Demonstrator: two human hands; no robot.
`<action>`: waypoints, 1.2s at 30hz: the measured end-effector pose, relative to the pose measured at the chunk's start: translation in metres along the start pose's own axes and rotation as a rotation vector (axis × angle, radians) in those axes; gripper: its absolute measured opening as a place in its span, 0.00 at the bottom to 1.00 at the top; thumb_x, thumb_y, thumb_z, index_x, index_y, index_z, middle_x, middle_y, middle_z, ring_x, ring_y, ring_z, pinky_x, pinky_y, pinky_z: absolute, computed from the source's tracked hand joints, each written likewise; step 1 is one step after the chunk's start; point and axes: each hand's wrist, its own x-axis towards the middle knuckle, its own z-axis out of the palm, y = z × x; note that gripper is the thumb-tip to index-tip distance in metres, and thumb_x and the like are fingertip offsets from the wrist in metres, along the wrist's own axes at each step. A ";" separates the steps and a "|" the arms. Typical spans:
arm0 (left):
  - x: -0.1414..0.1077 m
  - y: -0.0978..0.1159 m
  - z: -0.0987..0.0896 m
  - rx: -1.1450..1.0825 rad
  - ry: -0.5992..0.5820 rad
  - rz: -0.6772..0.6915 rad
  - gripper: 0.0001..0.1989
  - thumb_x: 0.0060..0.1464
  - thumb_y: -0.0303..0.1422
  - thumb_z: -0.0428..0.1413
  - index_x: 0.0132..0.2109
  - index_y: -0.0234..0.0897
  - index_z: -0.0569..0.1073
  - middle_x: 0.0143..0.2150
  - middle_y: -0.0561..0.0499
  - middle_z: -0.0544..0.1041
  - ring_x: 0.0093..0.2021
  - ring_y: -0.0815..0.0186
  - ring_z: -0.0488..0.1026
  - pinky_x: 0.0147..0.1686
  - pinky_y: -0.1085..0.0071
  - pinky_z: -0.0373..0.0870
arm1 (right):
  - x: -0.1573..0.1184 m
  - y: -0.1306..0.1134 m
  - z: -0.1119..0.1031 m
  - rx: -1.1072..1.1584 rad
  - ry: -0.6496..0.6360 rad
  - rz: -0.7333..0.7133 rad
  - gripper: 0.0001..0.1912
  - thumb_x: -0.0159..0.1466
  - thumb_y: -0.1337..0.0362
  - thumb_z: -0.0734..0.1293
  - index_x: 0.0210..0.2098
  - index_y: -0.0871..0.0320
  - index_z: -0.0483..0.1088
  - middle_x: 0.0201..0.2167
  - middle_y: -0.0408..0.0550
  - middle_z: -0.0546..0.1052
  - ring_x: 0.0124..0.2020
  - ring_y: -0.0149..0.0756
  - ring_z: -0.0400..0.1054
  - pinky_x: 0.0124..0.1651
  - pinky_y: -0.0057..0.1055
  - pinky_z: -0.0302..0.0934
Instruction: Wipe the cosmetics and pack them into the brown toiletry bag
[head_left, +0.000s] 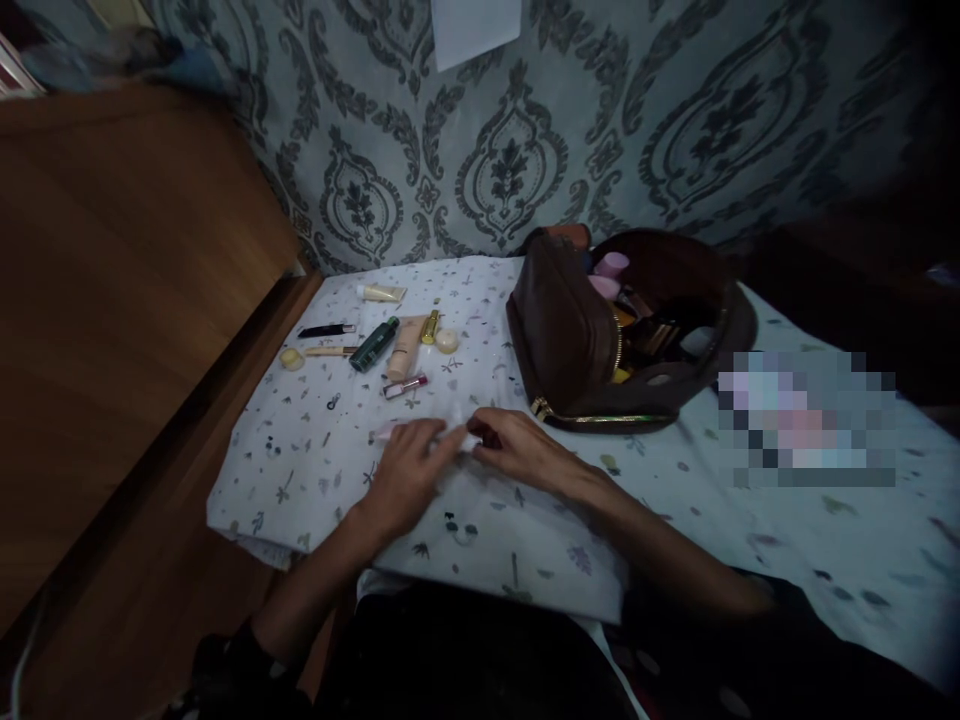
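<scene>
My left hand (409, 468) is closed around a slim pale pinkish-white tube (384, 434), low over the patterned cloth. At the tube's right end, the fingers of my right hand (517, 450) are pinched together. Fingers cover most of the tube, so its exact kind is unclear. Just beyond the hands lies a small clear tube with a dark red end (406, 386). Behind it are a beige squeeze tube (406, 350), a dark green bottle (375, 345), a small gold bottle (430, 327) and a round cream-coloured jar (447, 341).
An unzipped brown cosmetic bag (566, 340) full of items stands right of the hands. Farther left lie a pale yellow tube (382, 293), a black stick (324, 331), a light-brown stick (330, 351) and a yellowish round item (291, 358). A wooden cabinet (127, 260) borders the left side.
</scene>
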 end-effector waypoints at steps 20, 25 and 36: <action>-0.008 -0.056 -0.022 0.231 -0.167 -0.088 0.31 0.53 0.16 0.46 0.63 0.39 0.61 0.55 0.41 0.70 0.54 0.57 0.70 0.49 0.57 0.70 | 0.001 0.005 -0.003 0.048 0.055 -0.058 0.10 0.63 0.62 0.66 0.43 0.58 0.71 0.36 0.48 0.70 0.33 0.34 0.65 0.37 0.30 0.60; -0.003 -0.063 -0.025 0.045 -0.093 -0.114 0.27 0.57 0.19 0.43 0.62 0.39 0.62 0.52 0.44 0.70 0.50 0.62 0.72 0.46 0.65 0.73 | 0.001 0.005 0.003 -0.008 0.095 -0.061 0.16 0.58 0.70 0.68 0.47 0.59 0.69 0.39 0.48 0.68 0.34 0.34 0.65 0.38 0.31 0.61; 0.011 -0.029 0.016 0.234 0.080 0.054 0.24 0.61 0.21 0.44 0.64 0.32 0.61 0.57 0.36 0.72 0.59 0.57 0.68 0.57 0.57 0.65 | 0.002 0.011 0.005 0.002 0.156 -0.088 0.09 0.66 0.62 0.62 0.42 0.58 0.70 0.33 0.48 0.74 0.34 0.37 0.68 0.38 0.31 0.60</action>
